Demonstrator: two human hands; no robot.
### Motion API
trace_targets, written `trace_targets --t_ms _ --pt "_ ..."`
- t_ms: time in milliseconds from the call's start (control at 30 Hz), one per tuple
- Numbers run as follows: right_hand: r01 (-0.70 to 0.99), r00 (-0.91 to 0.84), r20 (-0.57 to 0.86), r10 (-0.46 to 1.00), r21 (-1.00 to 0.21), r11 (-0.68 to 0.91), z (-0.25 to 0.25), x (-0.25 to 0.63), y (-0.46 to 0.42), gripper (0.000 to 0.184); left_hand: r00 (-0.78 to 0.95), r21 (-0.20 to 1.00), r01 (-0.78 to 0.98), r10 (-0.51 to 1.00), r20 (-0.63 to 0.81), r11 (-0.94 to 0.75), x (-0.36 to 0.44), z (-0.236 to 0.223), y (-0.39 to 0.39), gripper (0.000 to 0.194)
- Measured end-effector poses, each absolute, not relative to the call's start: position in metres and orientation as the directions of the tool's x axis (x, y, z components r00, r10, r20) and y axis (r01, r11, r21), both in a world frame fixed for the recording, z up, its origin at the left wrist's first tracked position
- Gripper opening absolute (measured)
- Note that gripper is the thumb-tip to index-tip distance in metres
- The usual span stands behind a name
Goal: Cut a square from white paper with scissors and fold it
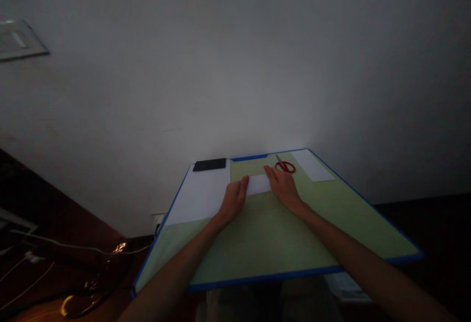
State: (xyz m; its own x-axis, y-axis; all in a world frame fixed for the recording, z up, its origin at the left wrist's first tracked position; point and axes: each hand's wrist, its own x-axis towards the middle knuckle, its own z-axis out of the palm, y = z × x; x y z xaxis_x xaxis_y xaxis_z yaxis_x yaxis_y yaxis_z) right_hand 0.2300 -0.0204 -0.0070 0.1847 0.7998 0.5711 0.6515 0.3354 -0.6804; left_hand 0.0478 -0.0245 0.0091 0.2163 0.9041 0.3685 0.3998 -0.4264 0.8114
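Observation:
A small white piece of paper (258, 185) is stretched between my two hands over the green tabletop. My left hand (235, 197) grips its left end, thumb on top and fingers curled under. At the right end my right hand (284, 188) pinches it the same way. Just beyond my right hand lie scissors with red handles (285, 166), blades pointing away toward the wall. The ends of the paper inside my fists are hidden, and the dim light blurs fine detail.
The green table (257, 248) has a blue edge and stands against a grey wall. A large white sheet (200, 194) lies at left with a black flat object (209, 165) at its top. Another white paper strip (313, 166) lies at far right. Cables (73, 246) run left of the table.

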Motion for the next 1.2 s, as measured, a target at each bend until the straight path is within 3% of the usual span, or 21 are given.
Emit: trace_targets --t_ms 100,167,233,300,567,767,933,1200 --pt "0.406 0.223 0.435 0.872 -0.855 0.322 -0.006 0.227 -0.022 0.058 0.204 0.803 0.42 0.906 0.371 -0.423 0.047 0.007 -0.025 0.061" --pt "0.16 0.145 0.287 0.947 -0.951 0.264 -0.007 0.223 -0.022 0.061 0.161 0.822 0.414 0.92 0.356 -0.391 0.045 0.005 -0.025 0.063" --pt "-0.026 0.024 0.214 0.976 -0.976 0.215 -0.008 0.219 -0.022 0.061 0.123 0.866 0.359 0.938 0.325 -0.348 0.045 0.004 -0.024 0.064" --pt "-0.091 -0.027 0.233 0.972 -0.969 0.229 -0.008 0.216 -0.023 0.052 0.133 0.908 0.275 0.948 0.289 -0.316 0.045 0.005 -0.024 0.063" --pt "-0.069 0.061 0.282 0.958 -0.956 0.286 -0.004 0.225 -0.02 0.034 0.181 0.885 0.229 0.911 0.37 -0.405 0.043 0.011 -0.023 0.031" --pt "-0.137 0.045 0.306 0.951 -0.941 0.31 0.002 0.229 -0.02 0.036 0.289 0.881 0.21 0.887 0.359 -0.425 0.044 0.009 -0.025 0.034" --pt "-0.081 -0.047 0.324 0.945 -0.944 0.32 0.007 0.225 -0.027 0.036 0.201 0.894 0.164 0.902 0.383 -0.416 0.046 0.014 -0.028 0.034" --pt "-0.04 0.028 0.374 0.927 -0.926 0.375 0.007 0.222 -0.029 0.029 0.174 0.821 0.273 0.866 0.47 -0.501 0.044 0.016 -0.026 0.029"
